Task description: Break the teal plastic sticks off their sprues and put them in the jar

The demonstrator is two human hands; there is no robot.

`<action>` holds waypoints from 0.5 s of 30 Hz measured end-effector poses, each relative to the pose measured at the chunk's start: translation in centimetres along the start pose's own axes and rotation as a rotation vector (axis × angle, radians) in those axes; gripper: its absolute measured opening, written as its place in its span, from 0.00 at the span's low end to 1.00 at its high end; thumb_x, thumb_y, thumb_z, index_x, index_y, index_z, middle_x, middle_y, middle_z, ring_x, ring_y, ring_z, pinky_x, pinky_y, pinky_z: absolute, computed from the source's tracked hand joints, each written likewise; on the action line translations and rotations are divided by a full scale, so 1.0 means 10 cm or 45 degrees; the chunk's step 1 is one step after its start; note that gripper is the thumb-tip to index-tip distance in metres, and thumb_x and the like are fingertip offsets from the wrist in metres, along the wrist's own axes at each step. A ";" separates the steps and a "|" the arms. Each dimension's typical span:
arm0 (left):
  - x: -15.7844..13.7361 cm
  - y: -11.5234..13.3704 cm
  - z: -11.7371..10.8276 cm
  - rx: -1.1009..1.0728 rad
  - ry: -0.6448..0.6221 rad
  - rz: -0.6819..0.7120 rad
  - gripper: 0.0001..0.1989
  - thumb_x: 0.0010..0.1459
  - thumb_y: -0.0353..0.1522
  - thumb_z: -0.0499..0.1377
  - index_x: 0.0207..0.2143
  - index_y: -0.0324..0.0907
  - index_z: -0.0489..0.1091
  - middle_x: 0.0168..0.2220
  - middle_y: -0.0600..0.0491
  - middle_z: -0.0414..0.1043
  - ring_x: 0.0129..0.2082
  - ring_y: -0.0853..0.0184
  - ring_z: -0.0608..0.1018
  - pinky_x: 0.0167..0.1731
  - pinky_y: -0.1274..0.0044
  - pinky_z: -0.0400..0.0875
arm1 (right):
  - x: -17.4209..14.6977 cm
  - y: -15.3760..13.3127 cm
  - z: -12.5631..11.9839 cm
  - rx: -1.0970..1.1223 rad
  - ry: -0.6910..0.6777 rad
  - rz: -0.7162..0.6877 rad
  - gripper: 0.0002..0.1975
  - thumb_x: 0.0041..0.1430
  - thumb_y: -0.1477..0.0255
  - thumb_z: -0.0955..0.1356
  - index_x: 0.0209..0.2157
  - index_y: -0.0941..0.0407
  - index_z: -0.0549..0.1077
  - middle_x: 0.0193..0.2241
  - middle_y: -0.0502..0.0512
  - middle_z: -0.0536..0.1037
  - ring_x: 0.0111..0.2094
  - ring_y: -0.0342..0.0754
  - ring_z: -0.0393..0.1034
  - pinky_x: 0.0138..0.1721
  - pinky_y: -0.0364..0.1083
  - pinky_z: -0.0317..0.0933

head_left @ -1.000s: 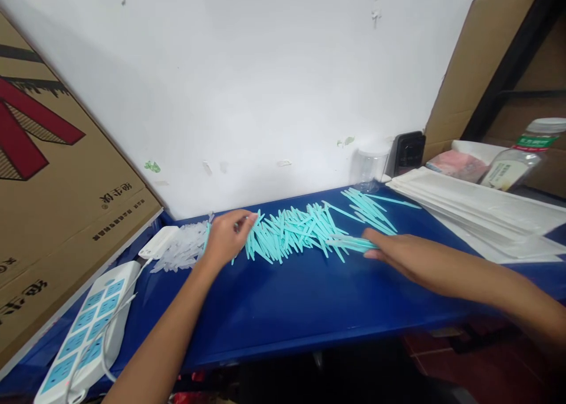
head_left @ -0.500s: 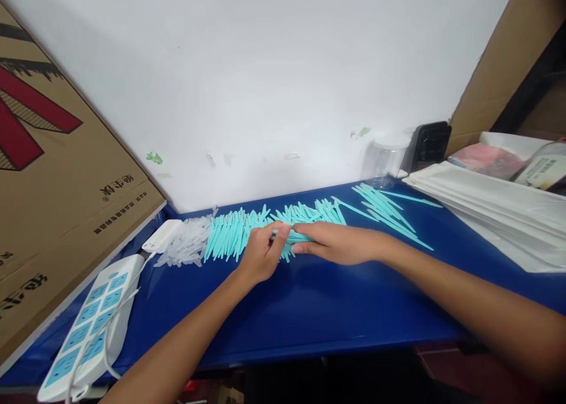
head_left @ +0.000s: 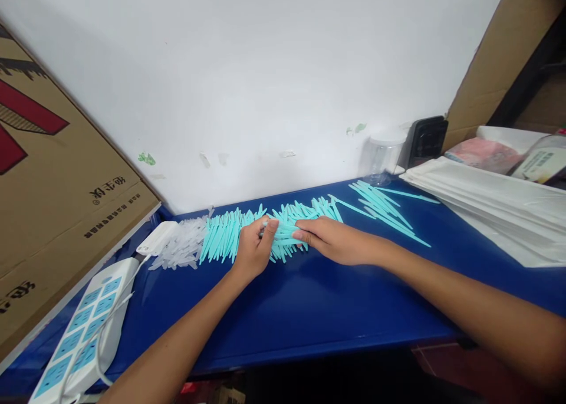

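Note:
My left hand (head_left: 255, 245) is closed, its thumb pressed over the pale end of a slim turquoise stick (head_left: 285, 232). From the other side my right hand (head_left: 333, 239) pinches the same stick between thumb and fingers. Both hands hover over a long row of turquoise sticks (head_left: 223, 234) laid side by side on the blue table. Left of that row lies a pile of translucent whitish slim pieces (head_left: 179, 245). More turquoise sticks (head_left: 382, 206) are fanned out on the right. Whether more than one stick is between my hands I cannot tell.
A white power strip (head_left: 86, 327) with cables and a small white device (head_left: 157, 237) lie at left, beside a large cardboard box (head_left: 57, 174). A clear jar (head_left: 384, 159), a black object (head_left: 427, 141) and stacked white sheets (head_left: 490, 206) are at right.
My hands have drawn slightly apart, showing more of the turquoise stick between them. The whole view has shifted a little.

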State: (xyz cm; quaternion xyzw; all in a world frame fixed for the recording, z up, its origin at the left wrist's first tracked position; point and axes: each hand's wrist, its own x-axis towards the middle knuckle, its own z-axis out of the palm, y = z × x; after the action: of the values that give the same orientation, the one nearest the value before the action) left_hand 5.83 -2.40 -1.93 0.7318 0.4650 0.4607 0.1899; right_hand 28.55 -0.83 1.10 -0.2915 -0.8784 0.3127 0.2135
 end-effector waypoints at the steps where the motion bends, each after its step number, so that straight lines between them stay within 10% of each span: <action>1: 0.00 -0.01 0.00 0.002 0.016 -0.004 0.25 0.73 0.46 0.49 0.24 0.43 0.55 0.22 0.59 0.52 0.22 0.71 0.57 0.24 0.75 0.52 | 0.00 0.00 0.01 0.015 0.005 -0.005 0.20 0.78 0.60 0.57 0.32 0.55 0.65 0.24 0.48 0.69 0.25 0.44 0.61 0.33 0.46 0.54; 15: 0.04 0.09 -0.02 0.073 0.144 0.081 0.27 0.74 0.45 0.48 0.22 0.43 0.55 0.20 0.58 0.53 0.21 0.71 0.58 0.23 0.75 0.52 | 0.06 -0.03 -0.01 0.159 0.040 -0.054 0.23 0.76 0.56 0.57 0.30 0.55 0.67 0.26 0.49 0.69 0.27 0.44 0.61 0.33 0.45 0.55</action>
State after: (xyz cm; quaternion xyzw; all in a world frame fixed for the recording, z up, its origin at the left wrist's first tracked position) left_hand 6.21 -2.56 -1.03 0.7240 0.4647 0.4936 0.1275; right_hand 28.06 -0.59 1.44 -0.2637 -0.8597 0.3578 0.2516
